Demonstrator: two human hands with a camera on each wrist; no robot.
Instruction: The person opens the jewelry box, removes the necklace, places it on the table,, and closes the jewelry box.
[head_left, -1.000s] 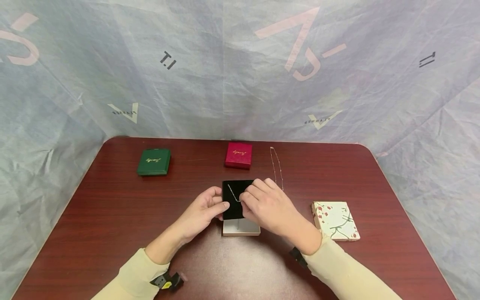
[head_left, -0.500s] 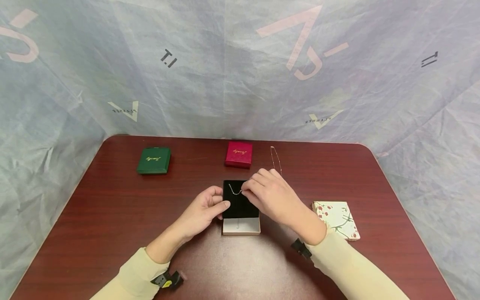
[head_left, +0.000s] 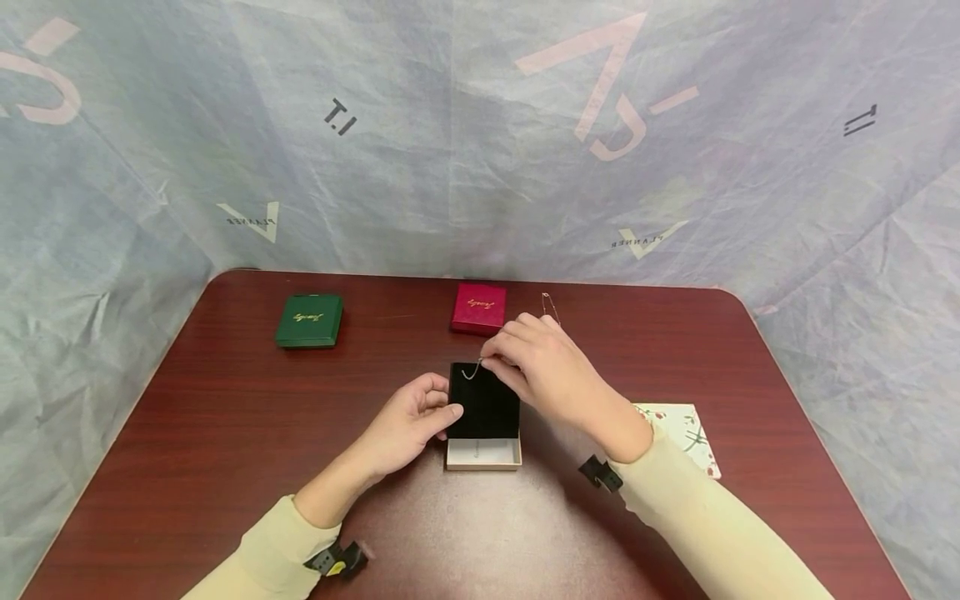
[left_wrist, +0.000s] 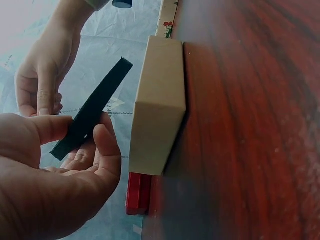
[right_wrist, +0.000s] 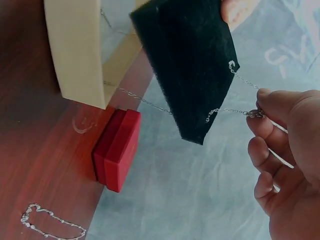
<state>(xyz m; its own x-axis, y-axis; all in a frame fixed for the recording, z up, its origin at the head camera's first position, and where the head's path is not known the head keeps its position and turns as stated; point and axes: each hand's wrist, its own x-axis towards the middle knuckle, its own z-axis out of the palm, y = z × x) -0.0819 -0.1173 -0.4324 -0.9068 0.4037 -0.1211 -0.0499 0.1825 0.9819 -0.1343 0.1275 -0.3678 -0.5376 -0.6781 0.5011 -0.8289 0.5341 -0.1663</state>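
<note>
Apparently mid-threading, the right hand (head_left: 546, 368) pinches the thin silver metal chain (right_wrist: 230, 110) running through the square black velvety pad (head_left: 486, 407), which the left hand (head_left: 408, 423) grips above the open beige cardboard box (head_left: 483, 467), the next move probably needing a gentle pull

The pad (head_left: 487, 404) is black, the chain (right_wrist: 230, 110) silvery — the green box (head_left: 309, 321) and red box (head_left: 477, 308) gold-lettered.

I can see the right hand (right_wrist: 295, 145) pinching a silver chain (right_wrist: 232, 110), 2 strands reaching over to the black pad (right_wrist: 192, 60). The left hand (right_wrist: 238, 12) touches the pad's upper edge. Left of the pad stands a tan box (right_wrist: 75, 50); below-left, a red box (right_wrist: 117, 150), then a necklace (right_wrist: 51, 213).
</note>
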